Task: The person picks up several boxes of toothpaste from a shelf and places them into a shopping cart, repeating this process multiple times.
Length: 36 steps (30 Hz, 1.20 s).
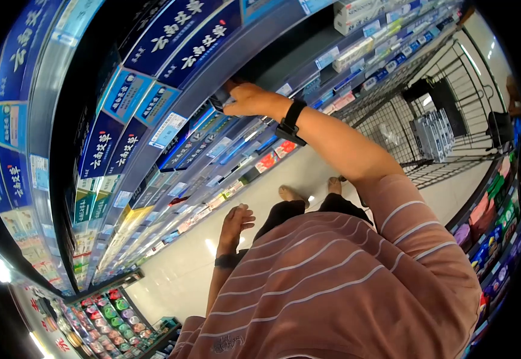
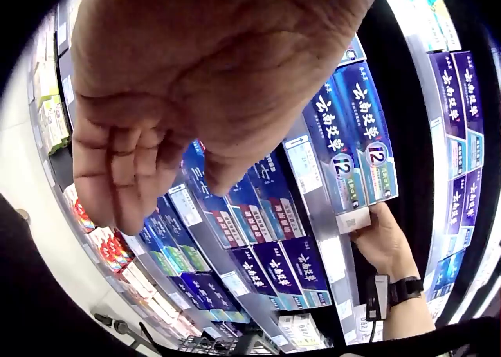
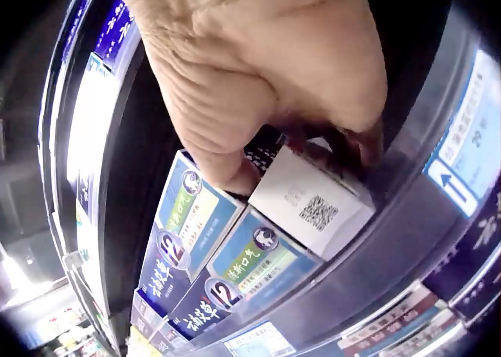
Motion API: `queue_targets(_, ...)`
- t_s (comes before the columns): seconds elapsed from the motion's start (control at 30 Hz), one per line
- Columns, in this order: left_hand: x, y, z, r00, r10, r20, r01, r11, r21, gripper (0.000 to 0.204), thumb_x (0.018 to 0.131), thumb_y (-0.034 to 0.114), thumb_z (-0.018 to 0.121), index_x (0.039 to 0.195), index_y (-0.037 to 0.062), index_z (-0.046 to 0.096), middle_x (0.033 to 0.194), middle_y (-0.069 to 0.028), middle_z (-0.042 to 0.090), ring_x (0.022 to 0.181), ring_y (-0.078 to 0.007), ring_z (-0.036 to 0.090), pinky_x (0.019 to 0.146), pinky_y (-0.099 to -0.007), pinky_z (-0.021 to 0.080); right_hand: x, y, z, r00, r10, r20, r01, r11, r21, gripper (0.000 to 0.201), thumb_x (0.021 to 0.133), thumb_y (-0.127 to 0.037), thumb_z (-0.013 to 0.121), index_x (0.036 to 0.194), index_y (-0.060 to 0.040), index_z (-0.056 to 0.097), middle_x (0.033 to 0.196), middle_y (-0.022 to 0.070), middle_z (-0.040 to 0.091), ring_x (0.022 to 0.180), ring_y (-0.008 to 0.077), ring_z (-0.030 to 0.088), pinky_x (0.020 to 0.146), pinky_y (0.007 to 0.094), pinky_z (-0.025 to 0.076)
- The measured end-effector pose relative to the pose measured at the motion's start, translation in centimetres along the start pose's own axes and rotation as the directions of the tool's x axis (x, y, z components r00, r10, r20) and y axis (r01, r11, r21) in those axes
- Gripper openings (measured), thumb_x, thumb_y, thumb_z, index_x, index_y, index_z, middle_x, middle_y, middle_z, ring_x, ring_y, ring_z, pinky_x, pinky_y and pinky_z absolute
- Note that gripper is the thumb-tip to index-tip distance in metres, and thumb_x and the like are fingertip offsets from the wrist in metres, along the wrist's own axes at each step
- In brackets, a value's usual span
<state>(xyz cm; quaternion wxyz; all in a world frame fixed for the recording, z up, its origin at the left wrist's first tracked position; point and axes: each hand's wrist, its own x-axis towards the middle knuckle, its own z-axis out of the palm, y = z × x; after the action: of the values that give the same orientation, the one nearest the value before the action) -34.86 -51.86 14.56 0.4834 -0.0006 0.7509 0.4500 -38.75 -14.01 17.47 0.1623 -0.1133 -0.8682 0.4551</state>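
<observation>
In the head view my right hand (image 1: pixel 250 100) reaches into a shelf of blue toothpaste boxes. The right wrist view shows that hand (image 3: pixel 266 75) gripping a box with a white, QR-coded end (image 3: pixel 313 208), thumb on one side and fingers on the other, partly hidden. Two blue boxes marked 12 (image 3: pixel 254 263) lie against it. In the left wrist view the right hand (image 2: pixel 383 243) is at the white box end (image 2: pixel 354 219), just below two such upright boxes (image 2: pixel 364 114). My left hand (image 1: pixel 235 226) hangs low before the shelves, fingers loosely bent, holding nothing.
A wire shopping cart (image 1: pixel 386 128) stands at the right with a stack of boxes (image 1: pixel 434 134) in it. Price tags (image 1: pixel 167 130) line the shelf edges. Packaged goods (image 1: pixel 494 239) fill another shelf at the far right, and more hang at the lower left (image 1: pixel 114 317).
</observation>
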Motion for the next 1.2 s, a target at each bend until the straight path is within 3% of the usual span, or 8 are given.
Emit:
queue_targets(0.13, 0.4, 0.4, 0.5, 1.0, -0.002, 0.024, -0.001, 0.996, 0.085, 0.053, 0.097, 0.045, 0.057, 0.121, -0.0022, 0.057, 0.105, -0.012, 0.064, 0.093, -0.0211, 0.065, 0.079, -0.0334, 0.054, -0.7, -0.9, -1.4, 0.986, 0.024, 0.166, -0.017, 0.999, -0.042, 0.087, 0.077, -0.034, 0.063, 0.15, -0.0009, 0.029, 0.128, 0.0349, 0.055, 0.124, 0.0447, 0.051, 0.105, 0.043, 0.043)
queue_targets(0.27, 1.6, 0.1, -0.3, 0.998, -0.042, 0.046, 0.033, 0.983, 0.182, 0.052, 0.096, 0.044, 0.058, 0.122, -0.0012, 0.057, 0.105, -0.0129, 0.065, 0.093, -0.0217, 0.066, 0.079, -0.0339, 0.054, -1.1, -2.9, -2.7, 0.964, 0.163, 0.21, -0.176, 0.983, 0.045, 0.07, 0.08, -0.028, 0.06, 0.146, -0.011, 0.044, 0.129, 0.033, 0.055, 0.123, 0.0457, 0.05, 0.104, 0.0458, 0.044)
queue_targets(0.37, 2.2, -0.2, -0.8, 0.999, -0.032, 0.03, 0.025, 0.974, 0.226, 0.048, 0.097, 0.042, 0.058, 0.12, 0.0002, 0.057, 0.103, -0.0116, 0.066, 0.09, -0.0204, 0.067, 0.075, -0.0328, 0.054, 0.4, -1.2, -0.3, 0.981, 0.174, -0.083, -0.179, 0.982, -0.062, 0.06, 0.081, -0.018, 0.055, 0.141, -0.0155, 0.051, 0.127, 0.0327, 0.055, 0.121, 0.0454, 0.052, 0.103, 0.0465, 0.045)
queue_targets(0.67, 3.4, 0.0, -2.0, 0.999, -0.053, -0.001, 0.052, 0.971, 0.233, 0.043, 0.096, 0.038, 0.057, 0.12, 0.0011, 0.057, 0.103, -0.0105, 0.066, 0.09, -0.0199, 0.067, 0.075, -0.0324, 0.054, 0.4, 1.0, -1.2, 0.934, 0.04, -0.355, -0.13, 0.963, -0.234, 0.048, 0.081, -0.016, 0.059, 0.129, -0.0125, 0.06, 0.11, 0.0248, 0.066, 0.098, 0.0398, 0.062, 0.086, 0.0459, 0.054)
queue_targets(0.77, 2.7, -0.6, -2.4, 0.999, -0.054, 0.006, 0.051, 0.971, 0.233, 0.041, 0.096, 0.037, 0.056, 0.118, 0.0027, 0.057, 0.103, -0.0102, 0.065, 0.092, -0.0216, 0.068, 0.076, -0.034, 0.054, 2.1, 1.5, -1.9, 0.899, 0.175, -0.401, -0.259, 0.952, -0.165, 0.042, 0.088, -0.012, 0.054, 0.13, -0.0071, 0.059, 0.119, 0.0282, 0.061, 0.107, 0.0438, 0.06, 0.09, 0.0451, 0.053)
queue_targets(0.87, 6.0, -5.3, -6.5, 0.982, -0.153, 0.115, 0.133, 0.977, 0.166, 0.042, 0.097, 0.04, 0.057, 0.118, 0.0034, 0.058, 0.102, -0.0102, 0.066, 0.092, -0.022, 0.068, 0.076, -0.0345, 0.054, 7.1, 5.0, -0.7, 0.902, -0.017, -0.432, -0.107, 0.96, -0.261, 0.038, 0.091, -0.013, 0.053, 0.128, -0.0071, 0.06, 0.125, 0.0238, 0.061, 0.112, 0.0413, 0.06, 0.092, 0.0437, 0.052)
queue_targets(1.0, 2.9, -2.3, -4.4, 0.987, -0.15, -0.065, 0.16, 0.966, 0.205, 0.041, 0.098, 0.039, 0.057, 0.119, 0.0038, 0.057, 0.104, -0.0103, 0.065, 0.09, -0.0214, 0.068, 0.074, -0.0351, 0.055, 8.4, 3.3, -1.3, 0.87, 0.046, -0.491, -0.093, 0.993, -0.072, 0.037, 0.099, -0.028, 0.047, 0.126, -0.0081, 0.061, 0.133, 0.0189, 0.059, 0.125, 0.0335, 0.054, 0.103, 0.044, 0.045)
queue_targets(1.2, 4.0, -6.7, -7.6, 0.995, -0.095, 0.007, 0.091, 0.977, 0.192, 0.04, 0.097, 0.041, 0.058, 0.117, 0.0063, 0.058, 0.103, -0.0095, 0.066, 0.089, -0.0219, 0.069, 0.07, -0.0344, 0.056, 8.8, 3.1, -1.3, 0.881, 0.025, -0.472, -0.068, 0.995, -0.075, 0.038, 0.099, -0.03, 0.047, 0.127, -0.0084, 0.061, 0.134, 0.0186, 0.058, 0.126, 0.0335, 0.053, 0.104, 0.044, 0.043)
